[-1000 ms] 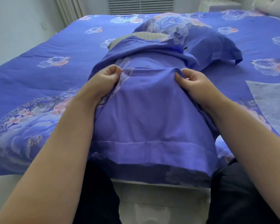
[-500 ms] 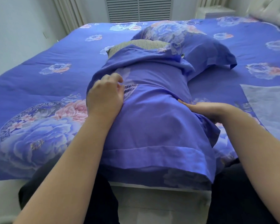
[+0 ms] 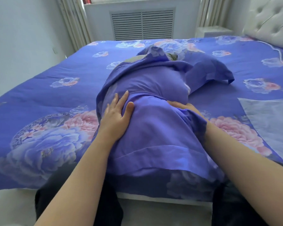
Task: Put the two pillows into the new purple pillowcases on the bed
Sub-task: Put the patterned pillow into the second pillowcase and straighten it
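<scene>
A pillow in a purple pillowcase lies lengthwise in front of me on the bed. Its open far end is bunched, and a strip of beige pillow shows there. My left hand lies flat with spread fingers on the case's left side. My right hand presses into the right side, partly covered by a fold of the fabric. Behind it lies a second pillow in a floral purple case, mostly hidden.
A pale grey cloth lies on the bedspread at the right. A tufted white headboard and a white nightstand stand at the far right. A radiator grille sits behind the bed, with a wall at the left.
Both hands let go of the bunched fabric and now lie flat on the pillow's sides. The case has slid further along, and the pillow's far end has risen.
</scene>
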